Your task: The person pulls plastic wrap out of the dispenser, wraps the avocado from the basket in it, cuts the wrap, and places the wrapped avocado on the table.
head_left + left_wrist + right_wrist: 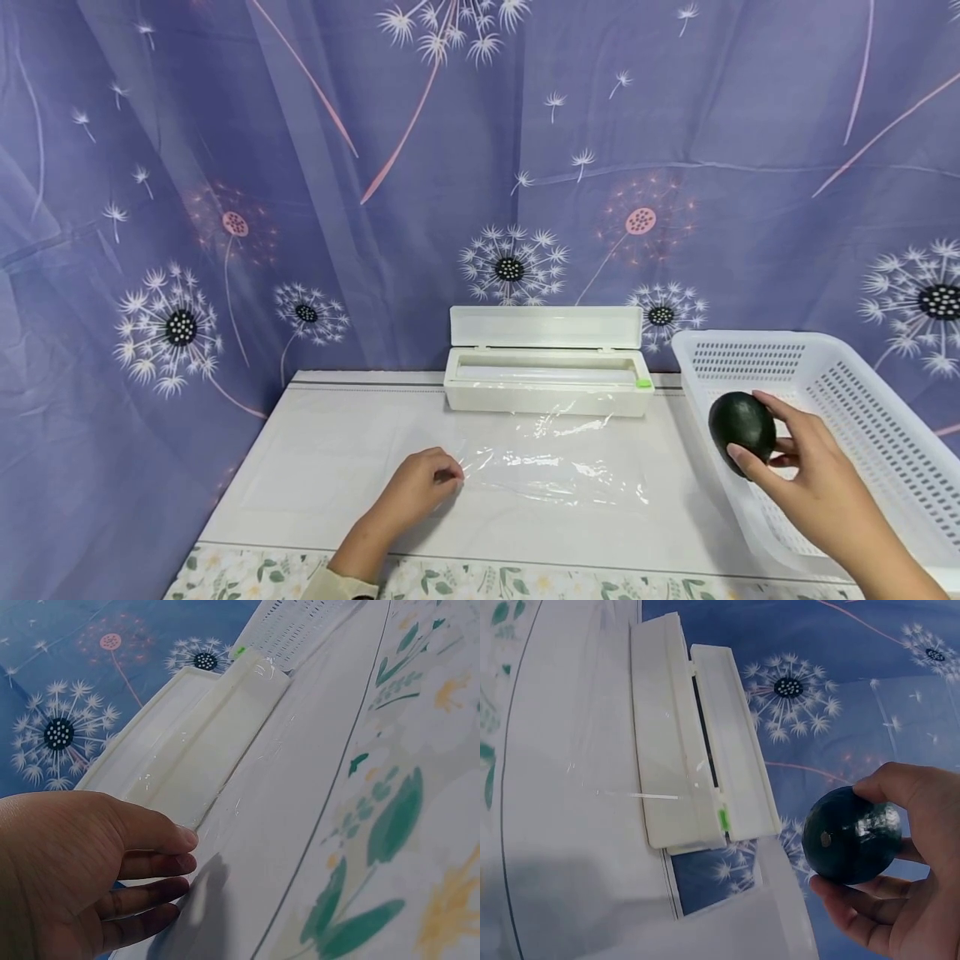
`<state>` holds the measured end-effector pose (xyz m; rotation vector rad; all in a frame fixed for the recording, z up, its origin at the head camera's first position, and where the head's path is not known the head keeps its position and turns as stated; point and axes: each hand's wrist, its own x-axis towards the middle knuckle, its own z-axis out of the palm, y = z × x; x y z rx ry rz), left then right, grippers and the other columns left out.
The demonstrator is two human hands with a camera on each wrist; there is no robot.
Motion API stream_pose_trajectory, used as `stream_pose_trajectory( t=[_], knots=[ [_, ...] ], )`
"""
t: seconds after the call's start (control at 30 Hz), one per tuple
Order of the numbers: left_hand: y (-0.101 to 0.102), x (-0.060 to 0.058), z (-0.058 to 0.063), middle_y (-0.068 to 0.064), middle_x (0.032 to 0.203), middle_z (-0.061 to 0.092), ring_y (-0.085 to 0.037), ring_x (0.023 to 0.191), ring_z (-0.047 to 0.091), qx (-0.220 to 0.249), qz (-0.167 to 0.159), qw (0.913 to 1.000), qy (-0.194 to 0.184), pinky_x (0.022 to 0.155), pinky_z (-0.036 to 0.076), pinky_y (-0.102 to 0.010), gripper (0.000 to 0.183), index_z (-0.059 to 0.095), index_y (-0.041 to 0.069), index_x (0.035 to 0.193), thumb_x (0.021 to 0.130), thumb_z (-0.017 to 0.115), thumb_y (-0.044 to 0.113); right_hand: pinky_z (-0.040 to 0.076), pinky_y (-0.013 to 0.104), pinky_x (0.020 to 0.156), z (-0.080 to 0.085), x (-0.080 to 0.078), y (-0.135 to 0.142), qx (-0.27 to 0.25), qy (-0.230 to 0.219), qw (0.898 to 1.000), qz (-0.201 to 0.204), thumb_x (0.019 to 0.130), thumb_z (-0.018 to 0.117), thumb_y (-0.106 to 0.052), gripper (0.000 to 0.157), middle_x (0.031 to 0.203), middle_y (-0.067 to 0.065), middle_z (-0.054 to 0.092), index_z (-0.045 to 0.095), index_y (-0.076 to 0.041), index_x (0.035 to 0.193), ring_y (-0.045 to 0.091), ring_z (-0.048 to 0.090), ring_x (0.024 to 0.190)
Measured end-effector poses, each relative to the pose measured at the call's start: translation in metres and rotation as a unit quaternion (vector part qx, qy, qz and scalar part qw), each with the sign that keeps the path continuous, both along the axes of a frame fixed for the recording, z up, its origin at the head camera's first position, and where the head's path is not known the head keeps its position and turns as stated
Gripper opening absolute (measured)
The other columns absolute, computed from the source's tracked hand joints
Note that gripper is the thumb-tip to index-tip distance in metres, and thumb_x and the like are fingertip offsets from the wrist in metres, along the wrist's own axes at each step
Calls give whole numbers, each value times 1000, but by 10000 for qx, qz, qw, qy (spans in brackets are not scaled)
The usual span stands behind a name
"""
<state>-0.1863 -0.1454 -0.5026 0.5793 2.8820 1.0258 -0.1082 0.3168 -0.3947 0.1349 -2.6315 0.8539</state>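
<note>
My right hand (817, 467) grips a dark green avocado (742, 433) between thumb and fingers, above the left side of a white basket (750, 533). Up close in the right wrist view, the avocado (851, 836) shows a small pale stem scar. A sheet of clear plastic wrap (540, 471) stretches forward from a white wrap dispenser (547, 398), whose lid stands up at the back. At the sheet's left edge, my left hand (420, 487) pinches the film between thumb and forefinger; the other fingers are loosely curled in the left wrist view.
A green slider (643, 383) sits at the dispenser's right end. The white tabletop (322, 450) has a floral cloth (465, 579) along its front edge. Behind everything hangs a blue-purple dandelion curtain (360, 275).
</note>
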Motion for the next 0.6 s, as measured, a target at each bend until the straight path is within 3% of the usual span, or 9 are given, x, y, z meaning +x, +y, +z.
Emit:
stream_pose_trajectory(
  t=[0.47, 0.6],
  knots=[
    [1, 1, 0, 15, 83, 62, 2, 79, 57, 31, 0, 10000, 58, 74, 53, -20, 2, 72, 17, 83, 85, 71, 19, 43, 8, 63, 1, -2, -21, 97, 85, 9996, 232, 82, 78, -24, 79, 124, 16, 49, 36, -28, 149, -20, 44, 85],
    [1, 1, 1, 15, 82, 62, 3, 79, 57, 23, 20, 10000, 72, 74, 53, -20, 3, 71, 20, 82, 84, 72, 17, 45, 13, 63, 0, -2, -26, 165, 24, 9994, 316, 82, 77, -27, 78, 126, 13, 49, 35, -30, 149, -17, 45, 86]
  ],
)
